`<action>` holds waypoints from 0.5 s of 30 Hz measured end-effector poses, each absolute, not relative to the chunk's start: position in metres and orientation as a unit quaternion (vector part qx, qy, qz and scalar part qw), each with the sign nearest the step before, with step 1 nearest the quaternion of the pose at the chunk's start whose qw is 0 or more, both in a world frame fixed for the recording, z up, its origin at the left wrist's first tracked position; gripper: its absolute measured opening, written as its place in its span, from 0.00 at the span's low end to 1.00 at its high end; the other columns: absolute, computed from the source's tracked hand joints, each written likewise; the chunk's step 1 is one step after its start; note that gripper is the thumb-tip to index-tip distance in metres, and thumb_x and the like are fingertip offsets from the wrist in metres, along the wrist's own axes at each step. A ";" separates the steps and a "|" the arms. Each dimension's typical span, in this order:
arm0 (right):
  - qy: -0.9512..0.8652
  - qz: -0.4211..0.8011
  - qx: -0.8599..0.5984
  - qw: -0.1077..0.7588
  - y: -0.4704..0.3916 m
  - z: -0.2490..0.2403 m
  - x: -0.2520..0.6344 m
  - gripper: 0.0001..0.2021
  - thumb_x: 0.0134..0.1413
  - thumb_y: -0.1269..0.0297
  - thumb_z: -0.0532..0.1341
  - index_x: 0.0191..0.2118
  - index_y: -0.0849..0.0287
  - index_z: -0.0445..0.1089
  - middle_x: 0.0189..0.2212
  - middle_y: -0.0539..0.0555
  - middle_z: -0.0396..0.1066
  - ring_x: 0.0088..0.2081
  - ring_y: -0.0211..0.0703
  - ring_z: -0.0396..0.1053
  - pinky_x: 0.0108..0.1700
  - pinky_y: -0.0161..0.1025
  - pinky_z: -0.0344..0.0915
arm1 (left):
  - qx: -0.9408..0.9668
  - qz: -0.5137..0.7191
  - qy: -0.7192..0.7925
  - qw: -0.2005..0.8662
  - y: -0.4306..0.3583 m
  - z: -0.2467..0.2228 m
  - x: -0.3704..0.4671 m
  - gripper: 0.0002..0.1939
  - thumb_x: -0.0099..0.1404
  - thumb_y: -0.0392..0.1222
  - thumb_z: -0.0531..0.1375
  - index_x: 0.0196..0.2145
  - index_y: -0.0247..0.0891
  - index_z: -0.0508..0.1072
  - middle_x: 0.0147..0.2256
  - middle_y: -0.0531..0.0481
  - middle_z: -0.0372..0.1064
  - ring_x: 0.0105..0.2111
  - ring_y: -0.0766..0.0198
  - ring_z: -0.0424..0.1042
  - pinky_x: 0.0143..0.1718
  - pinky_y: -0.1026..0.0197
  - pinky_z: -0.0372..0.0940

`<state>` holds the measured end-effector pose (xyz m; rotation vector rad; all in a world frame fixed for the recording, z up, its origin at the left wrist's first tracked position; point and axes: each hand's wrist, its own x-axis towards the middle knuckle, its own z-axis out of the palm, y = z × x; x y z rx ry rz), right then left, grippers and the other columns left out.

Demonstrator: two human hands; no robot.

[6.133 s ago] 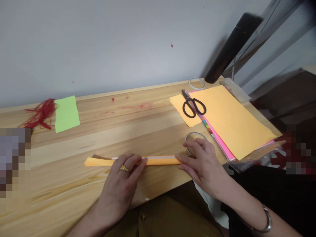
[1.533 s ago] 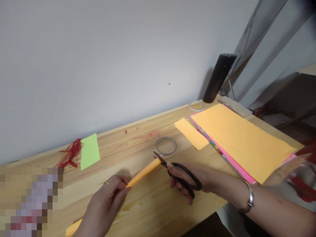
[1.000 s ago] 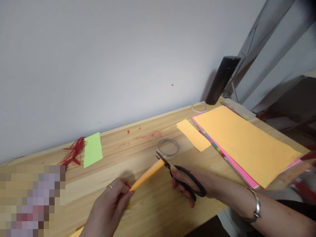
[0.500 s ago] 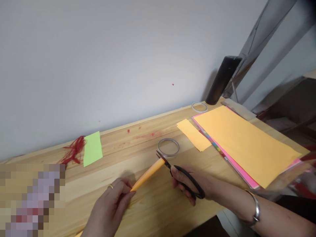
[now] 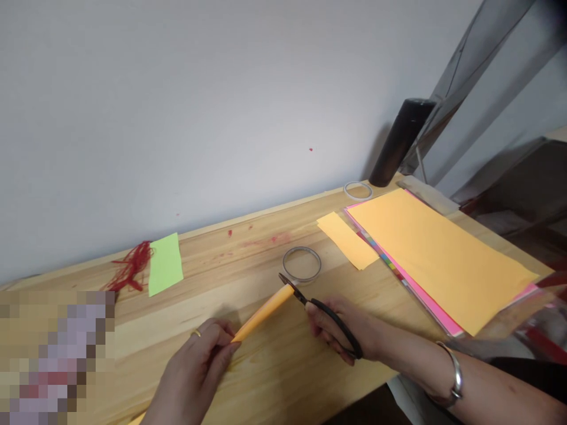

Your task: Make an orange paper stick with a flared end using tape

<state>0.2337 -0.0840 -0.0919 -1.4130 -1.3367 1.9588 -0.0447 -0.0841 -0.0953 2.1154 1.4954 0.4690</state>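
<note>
My left hand (image 5: 201,360), with a ring on one finger, pinches the near end of a narrow folded strip of orange paper (image 5: 263,313). The strip slants up and away to the right, above the wooden table. In my right hand (image 5: 339,330) are black-handled scissors (image 5: 334,319), fingers wrapped round the handles. Their blades meet the far end of the orange strip and look closed or nearly closed across it. Just beyond the blade tips a roll of thin tape (image 5: 302,264) lies flat on the table.
Cut orange paper pieces (image 5: 348,241) lie beside a stack topped by a large orange sheet (image 5: 438,254), pink showing beneath. A second tape roll (image 5: 358,190) and a black cylinder (image 5: 402,143) stand near the wall. Leftward are green paper (image 5: 166,264) and red string (image 5: 133,267).
The scissors' blades and handles have closed together at the strip's far end. Both hands have shifted only slightly; the strip stays in my left hand.
</note>
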 end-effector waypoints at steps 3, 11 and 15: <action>-0.481 0.699 -0.494 0.188 -0.085 -0.089 0.235 0.30 0.50 0.33 0.48 0.25 0.60 0.61 0.12 0.42 0.51 0.11 0.29 0.52 0.11 0.28 0.53 | 0.772 0.170 0.556 0.257 -0.085 -0.093 -0.046 0.11 0.63 0.48 0.53 0.25 0.43 0.65 0.29 0.53 0.70 0.26 0.65 0.69 0.26 0.65 0.64; -0.422 0.739 -0.490 0.189 -0.083 -0.075 0.234 0.34 0.45 0.29 0.46 0.27 0.61 0.61 0.16 0.42 0.52 0.14 0.28 0.50 0.13 0.27 0.53 | 0.774 0.161 0.564 0.237 -0.089 -0.099 -0.056 0.11 0.62 0.49 0.54 0.25 0.43 0.65 0.30 0.53 0.71 0.26 0.65 0.68 0.26 0.65 0.62; -0.454 0.715 -0.511 0.145 -0.080 -0.067 0.240 0.32 0.49 0.31 0.43 0.28 0.60 0.61 0.16 0.43 0.52 0.15 0.29 0.51 0.15 0.29 0.54 | 0.766 0.181 0.583 0.203 -0.090 -0.098 -0.067 0.11 0.60 0.50 0.55 0.25 0.42 0.66 0.29 0.53 0.71 0.24 0.65 0.68 0.25 0.65 0.62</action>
